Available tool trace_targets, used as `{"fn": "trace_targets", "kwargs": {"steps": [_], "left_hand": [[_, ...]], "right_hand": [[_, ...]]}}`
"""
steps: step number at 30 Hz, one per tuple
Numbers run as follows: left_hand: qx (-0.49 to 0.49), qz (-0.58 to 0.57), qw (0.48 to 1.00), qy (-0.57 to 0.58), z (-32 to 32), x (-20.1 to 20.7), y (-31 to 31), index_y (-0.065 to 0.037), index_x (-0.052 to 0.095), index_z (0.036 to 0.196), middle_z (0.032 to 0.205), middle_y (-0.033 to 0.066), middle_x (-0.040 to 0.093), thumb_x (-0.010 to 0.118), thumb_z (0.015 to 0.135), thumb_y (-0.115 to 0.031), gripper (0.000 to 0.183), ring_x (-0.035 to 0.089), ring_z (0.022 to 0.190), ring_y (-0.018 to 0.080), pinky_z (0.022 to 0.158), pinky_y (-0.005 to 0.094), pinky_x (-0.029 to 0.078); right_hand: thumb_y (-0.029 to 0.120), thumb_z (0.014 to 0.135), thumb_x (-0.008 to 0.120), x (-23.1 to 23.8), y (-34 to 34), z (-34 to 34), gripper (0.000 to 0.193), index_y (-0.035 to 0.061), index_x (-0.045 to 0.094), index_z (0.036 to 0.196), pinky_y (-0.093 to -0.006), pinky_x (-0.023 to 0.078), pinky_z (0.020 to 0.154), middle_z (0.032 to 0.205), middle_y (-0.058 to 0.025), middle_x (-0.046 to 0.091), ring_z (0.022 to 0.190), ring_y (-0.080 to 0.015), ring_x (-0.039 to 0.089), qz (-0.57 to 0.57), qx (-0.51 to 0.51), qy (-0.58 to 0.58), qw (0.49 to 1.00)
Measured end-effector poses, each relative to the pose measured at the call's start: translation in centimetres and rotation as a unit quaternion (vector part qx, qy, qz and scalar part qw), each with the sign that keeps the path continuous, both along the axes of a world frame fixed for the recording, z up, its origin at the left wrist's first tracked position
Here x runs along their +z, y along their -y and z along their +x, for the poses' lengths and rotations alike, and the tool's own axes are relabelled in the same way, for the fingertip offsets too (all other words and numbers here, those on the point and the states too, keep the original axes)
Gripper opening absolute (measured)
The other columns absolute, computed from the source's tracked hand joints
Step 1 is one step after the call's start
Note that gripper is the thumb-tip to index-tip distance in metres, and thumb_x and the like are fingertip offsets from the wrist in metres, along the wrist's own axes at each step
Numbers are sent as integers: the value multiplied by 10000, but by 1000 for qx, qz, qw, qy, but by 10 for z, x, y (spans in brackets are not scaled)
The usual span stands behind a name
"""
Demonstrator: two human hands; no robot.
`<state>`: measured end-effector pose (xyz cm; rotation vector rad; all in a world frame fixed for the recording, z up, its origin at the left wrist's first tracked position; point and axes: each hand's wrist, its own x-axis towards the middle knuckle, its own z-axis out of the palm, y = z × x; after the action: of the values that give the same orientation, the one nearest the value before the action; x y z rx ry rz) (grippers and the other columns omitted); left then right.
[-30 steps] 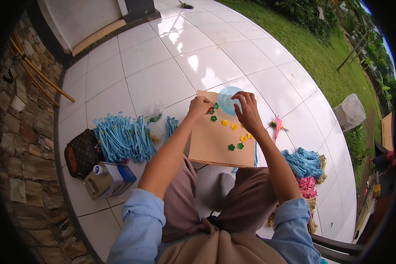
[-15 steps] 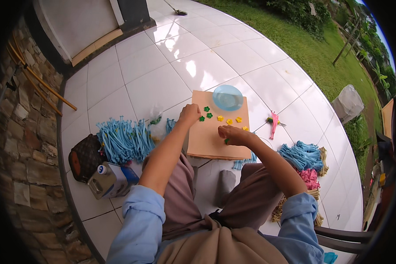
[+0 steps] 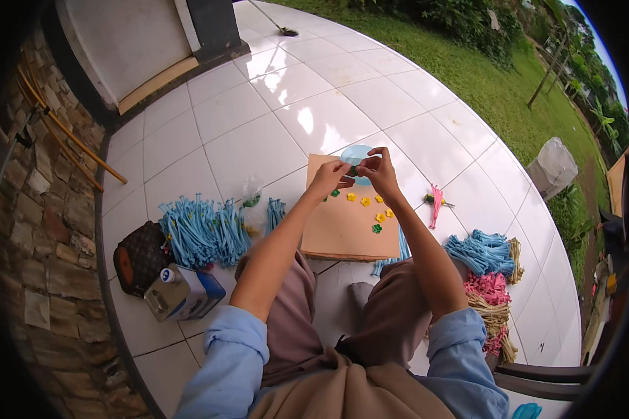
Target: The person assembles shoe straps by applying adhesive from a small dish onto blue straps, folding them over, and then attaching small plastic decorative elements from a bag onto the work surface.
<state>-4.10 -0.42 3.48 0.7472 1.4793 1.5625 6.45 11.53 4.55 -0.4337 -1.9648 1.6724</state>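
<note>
Both my hands are raised together over the far part of a tan board, with a small green flower (image 3: 353, 170) pinched between their fingertips. My left hand (image 3: 329, 177) closes on it from the left, and my right hand (image 3: 379, 172) from the right. Just behind them is a light-blue round bowl (image 3: 357, 152), partly hidden by the fingers. On the tan board (image 3: 339, 234) lie several yellow flowers (image 3: 365, 201). Another green flower (image 3: 377, 228) sits nearer me on its right side, and more green flowers (image 3: 335, 193) show partly under my left hand.
Bundles of light-blue stems (image 3: 203, 230) lie left of the board, beside a brown bag (image 3: 141, 257) and a metal can (image 3: 185, 293). At right are pink stems with scissors (image 3: 437, 204), plus blue bundles (image 3: 479, 251), pink bundles (image 3: 488, 288) and beige bundles (image 3: 493, 318).
My right hand has moved up and away from me, leaving a green flower on the board's right side. My left hand has shifted right, and both now meet at one green flower.
</note>
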Motion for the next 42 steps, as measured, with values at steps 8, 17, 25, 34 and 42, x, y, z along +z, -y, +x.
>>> {"fn": "trace_targets", "kwargs": {"steps": [8,17,25,34,42], "left_hand": [[138,19,990,-22,-14,-16,-10,43,574,944,840,88,616,614,807,-83,191,623,745,143,669,242,539],[236,-87,965,-71,-35,-31,-3,26,577,884,777,107,631,650,742,-49,176,624,643,137,594,234,553],[221,-47,970,-90,-38,-35,-5,3,584,795,682,87,640,658,713,-57,126,611,542,115,504,214,507],[183,-80,976,-93,-34,-26,-7,20,588,875,767,101,636,654,744,-69,171,629,642,129,603,229,546],[172,-103,978,-65,-30,-22,-3,15,603,899,800,99,644,646,752,-64,172,631,659,132,622,234,546]], "right_hand": [[114,799,615,-14,-12,-7,357,65,422,1095,-341,457,777,966,-115,546,925,-213,552,-6,-33,-2,999],[609,658,618,-49,-26,0,669,250,490,1207,-485,178,996,1304,-105,301,1225,-318,237,538,10,301,787],[449,670,680,-57,-25,-5,465,251,589,1080,-483,214,974,1249,-95,385,1178,-316,306,576,-27,236,782],[366,660,712,-53,-20,-6,335,161,651,918,-449,264,961,1146,-95,480,1132,-321,357,563,-36,184,805],[233,702,682,-36,-11,-3,341,185,556,1015,-445,286,940,1162,-79,442,1115,-303,369,511,-56,157,843]]}}
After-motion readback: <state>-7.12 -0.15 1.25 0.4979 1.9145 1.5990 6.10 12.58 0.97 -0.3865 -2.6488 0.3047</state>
